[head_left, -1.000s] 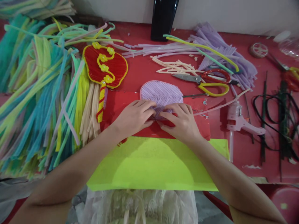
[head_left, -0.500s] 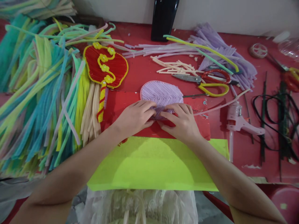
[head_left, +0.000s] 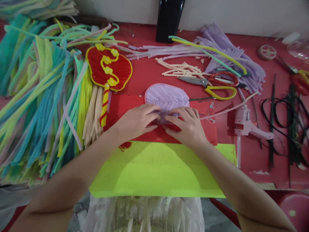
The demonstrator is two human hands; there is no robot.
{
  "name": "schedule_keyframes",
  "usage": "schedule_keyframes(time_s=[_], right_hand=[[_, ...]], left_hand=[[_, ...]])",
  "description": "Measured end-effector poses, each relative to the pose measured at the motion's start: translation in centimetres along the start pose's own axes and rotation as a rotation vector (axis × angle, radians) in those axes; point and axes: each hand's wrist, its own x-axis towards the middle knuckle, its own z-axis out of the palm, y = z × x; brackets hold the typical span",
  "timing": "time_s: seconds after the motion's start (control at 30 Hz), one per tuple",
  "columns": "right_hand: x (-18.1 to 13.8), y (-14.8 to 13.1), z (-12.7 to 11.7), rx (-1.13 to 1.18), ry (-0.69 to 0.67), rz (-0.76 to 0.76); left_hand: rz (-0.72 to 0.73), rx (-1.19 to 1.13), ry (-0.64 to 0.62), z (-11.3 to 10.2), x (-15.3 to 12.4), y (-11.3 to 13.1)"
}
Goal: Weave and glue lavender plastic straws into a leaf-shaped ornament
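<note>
Currently, the lilac woven piece [head_left: 167, 96] is laid centre on the red sheet [head_left: 123, 106]. Its near edge is pinned down by left hand [head_left: 138, 122] and right hand [head_left: 189, 126], fingers half-curled, nothing clasped, probably to stop shifting. Scissors [head_left: 213, 83] are kept right.

Item: lilac woven fan panel [head_left: 167, 96] — flat on red sheet [head_left: 123, 104], middle of the table [head_left: 145, 77]. My left hand [head_left: 136, 122] and right hand [head_left: 189, 127] press fingertips [head_left: 156, 108] on its near end. Scissors [head_left: 212, 83] just beyond, toward the far edge.
</note>
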Motion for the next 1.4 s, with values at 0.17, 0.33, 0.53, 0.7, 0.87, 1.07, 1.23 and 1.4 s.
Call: schedule_keyframes(time_s=[0.17,0.33,0.53,0.7,0.87,1.07,1.23,1.4], right_hand=[[0.0,0.0,0.0,-0.009,0.025,-0.016],[0.1,0.0,0.0,-0.012,0.038,-0.029],[0.1,-0.1,0.0,-0.021,0.033,-0.017],[0.0,-0.1,0.2,-0.014,0.041,-0.011],[0.1,0.1,0.1,-0.019,0.05,-0.037],[-0.7,1.8,-1.7,0.048,0.077,-0.095],[-2.0,4.1,-2.8,0.03,0.174,-0.032],[-2.3,5.0,-2.6,0.063,0.113,-0.006]], left_hand=[[0.015,0.046,0.025,0.1,-0.1,0.1],[0.034,0.086,0.036,0.3,-0.1,0.1],[0.032,0.103,0.044,0.2,0.0,0.2],[-0.01,0.058,0.036,0.5,0.1,0.4],[-0.085,-0.062,-0.026,0.0,0.2,0.5],[-0.279,-0.214,0.132,-1.9,-0.1,0.8],[-0.366,-0.14,0.219,-2.0,-0.3,2.4],[-0.236,-0.084,0.096,-0.3,0.7,4.1]])
